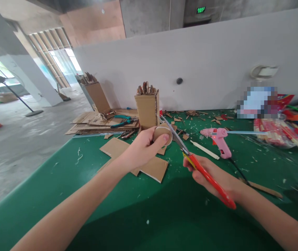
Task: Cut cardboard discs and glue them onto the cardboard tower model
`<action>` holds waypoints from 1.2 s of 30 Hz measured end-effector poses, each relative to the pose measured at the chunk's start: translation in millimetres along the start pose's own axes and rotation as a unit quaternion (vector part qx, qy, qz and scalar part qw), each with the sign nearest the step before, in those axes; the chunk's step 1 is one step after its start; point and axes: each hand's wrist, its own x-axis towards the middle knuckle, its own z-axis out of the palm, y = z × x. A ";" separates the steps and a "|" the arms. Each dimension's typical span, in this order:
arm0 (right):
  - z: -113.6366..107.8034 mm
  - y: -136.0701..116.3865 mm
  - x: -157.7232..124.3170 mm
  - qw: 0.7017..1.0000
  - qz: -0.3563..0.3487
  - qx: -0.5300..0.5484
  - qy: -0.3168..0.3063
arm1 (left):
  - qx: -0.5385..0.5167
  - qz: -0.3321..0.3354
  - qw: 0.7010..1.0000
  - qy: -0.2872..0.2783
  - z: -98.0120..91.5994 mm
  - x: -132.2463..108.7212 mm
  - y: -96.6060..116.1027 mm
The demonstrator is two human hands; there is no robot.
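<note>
Scissors (pixel 197 164) with a red handle and metal blades are gripped in the person's right hand (pixel 213 168), the blades slanting up and away to the left. The left hand (pixel 145 148) pinches a small round cardboard disc (pixel 160 131), its thumb pressed on the near face. The disc is held in the air above a green table (pixel 60 202), near the middle of the view, with the blades just beside its right edge; whether they touch it, I cannot tell.

Beneath the left hand, flat cardboard pieces (pixel 154 169) lie overlapping on the table. Just behind the disc stands an upright cardboard box (pixel 146 108) with layered pieces poking out of its top. Farther left, a second cardboard box (pixel 98 97) stands by a stack of flat cardboard sheets (pixel 82 122), and teal-handled pliers (pixel 121 122) rest at the stack's right side.

To the right of the scissors, a cream-coloured stick (pixel 206 150) lies near a pink glue gun (pixel 218 135), which has a long pale glue stick (pixel 245 132) in its back end. Plastic-wrapped packets (pixel 269 134) are heaped at far right. A white wall (pixel 203 59) rises behind everything on the table.
</note>
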 end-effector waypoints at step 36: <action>-7.5 -7.3 -0.8 0.999 0.033 -0.007 -0.003 | 0.059 -0.079 0.992 -0.077 -16.7 5.9 8.6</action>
